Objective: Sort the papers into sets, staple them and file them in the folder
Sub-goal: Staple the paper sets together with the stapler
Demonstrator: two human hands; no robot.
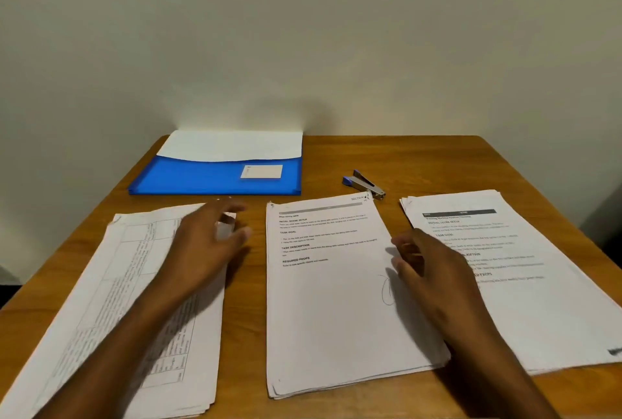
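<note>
Three stacks of printed paper lie side by side on a wooden table (pixel 420 156). The left stack (pixel 101 301) carries tables of text, the middle stack (pixel 330 301) a form with bold headings, the right stack (pixel 525 311) a similar form. My left hand (pixel 205 240) hovers over the left stack's top right corner, fingers spread and holding nothing. My right hand (pixel 427 270) sits at the middle stack's right edge with relaxed fingers. Behind the stacks lies a blue folder (pixel 202 179) with white sheets in it. A blue and silver stapler (pixel 365 183) rests right of the folder.
A pale wall stands directly behind the table. The table's left and right edges fall away to dark floor. The left stack overhangs the front left corner.
</note>
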